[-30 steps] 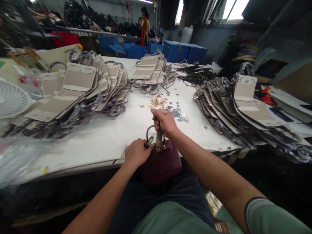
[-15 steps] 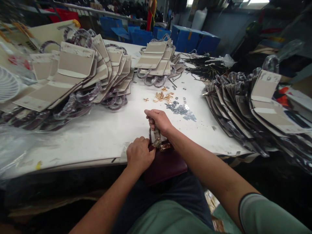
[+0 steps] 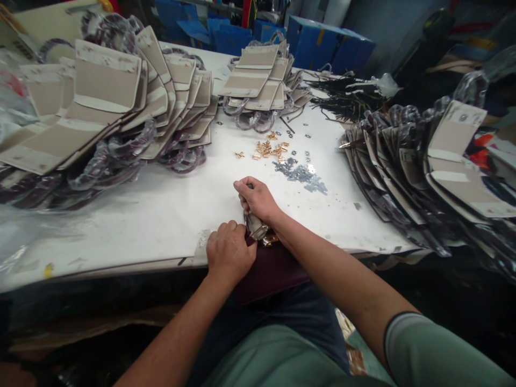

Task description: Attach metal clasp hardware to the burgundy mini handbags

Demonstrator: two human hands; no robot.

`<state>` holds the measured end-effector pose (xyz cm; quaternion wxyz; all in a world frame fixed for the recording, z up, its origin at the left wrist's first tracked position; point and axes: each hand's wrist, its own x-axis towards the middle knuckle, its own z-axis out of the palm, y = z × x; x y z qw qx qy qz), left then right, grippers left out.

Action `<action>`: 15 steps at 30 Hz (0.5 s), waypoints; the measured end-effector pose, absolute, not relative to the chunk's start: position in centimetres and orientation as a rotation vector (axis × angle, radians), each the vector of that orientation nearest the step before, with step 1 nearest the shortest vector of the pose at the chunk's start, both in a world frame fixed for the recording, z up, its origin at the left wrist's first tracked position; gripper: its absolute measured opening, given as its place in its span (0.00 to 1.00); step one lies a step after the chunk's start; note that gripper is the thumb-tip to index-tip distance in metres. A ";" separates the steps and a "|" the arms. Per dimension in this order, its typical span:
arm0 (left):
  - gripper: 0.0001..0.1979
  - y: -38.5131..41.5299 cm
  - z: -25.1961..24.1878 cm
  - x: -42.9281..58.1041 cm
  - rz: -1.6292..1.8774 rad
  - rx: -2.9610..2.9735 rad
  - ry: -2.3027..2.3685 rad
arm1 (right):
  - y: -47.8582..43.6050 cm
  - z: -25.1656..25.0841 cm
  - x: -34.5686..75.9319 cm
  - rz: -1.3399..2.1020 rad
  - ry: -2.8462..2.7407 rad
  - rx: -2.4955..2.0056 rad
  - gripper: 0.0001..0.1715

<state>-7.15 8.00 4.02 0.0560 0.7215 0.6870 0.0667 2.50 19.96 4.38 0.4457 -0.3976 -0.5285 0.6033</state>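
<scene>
A dark burgundy handbag piece lies over my lap at the table's front edge. My left hand grips its upper left edge, thumb pressed towards the middle. In my closed right hand is a metal hand tool with a blocky head; its exact kind is hard to make out. The tool head rests at the bag's top edge, close to my left thumb. Just right of it sits a shiny gold fitting on the bag, partly covered by my right wrist.
Gold fittings and flat grey metal plates lie loose on the white table. Stacks of beige-lined bag pieces with wrapped handles stand left, at the back and right. Black strips lie behind.
The tool in my right hand has tilted and its head has come slightly lower and left, covering more of the bag's edge. My left hand keeps its grip. The camera view has shifted a little.
</scene>
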 end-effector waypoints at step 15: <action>0.10 7.8 3.5 -6.6 0.263 2.266 2.162 | 19.8 4.6 2.5 1.534 -1.287 -1.017 0.13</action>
